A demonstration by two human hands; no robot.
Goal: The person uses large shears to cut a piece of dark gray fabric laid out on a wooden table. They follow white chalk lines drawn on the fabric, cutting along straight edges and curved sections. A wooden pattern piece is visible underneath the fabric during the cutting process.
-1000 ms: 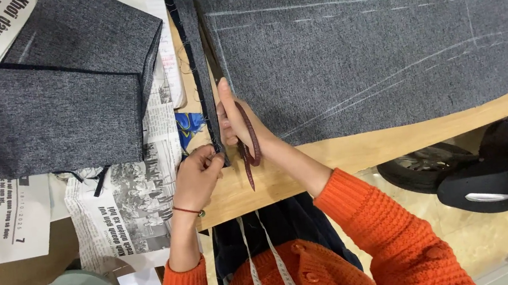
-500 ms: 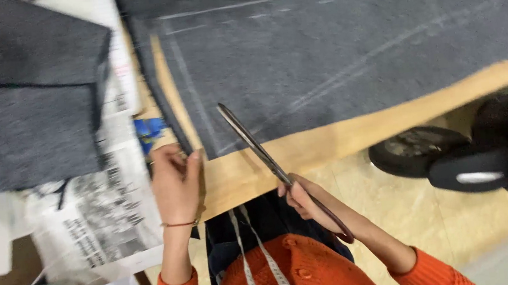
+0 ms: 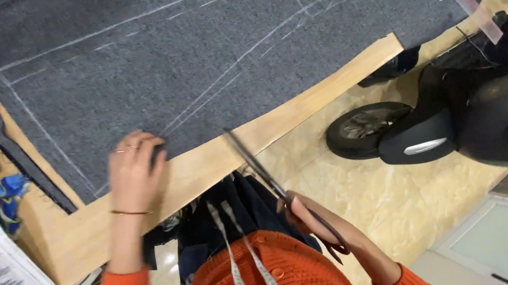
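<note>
Grey chalk-marked fabric (image 3: 207, 59) is spread over a wooden bench (image 3: 301, 109). Its near edge is pressed flat under the left hand (image 3: 133, 171), fingers apart. Long scissors (image 3: 271, 181) are held off the bench edge by the right hand (image 3: 312, 218), fingers clamped on the handles.

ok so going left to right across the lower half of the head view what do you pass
newspaper → blue cloth scrap → left hand pressing on the grey fabric → measuring tape → scissors in the right hand → scooter wheel → black scooter body
</note>
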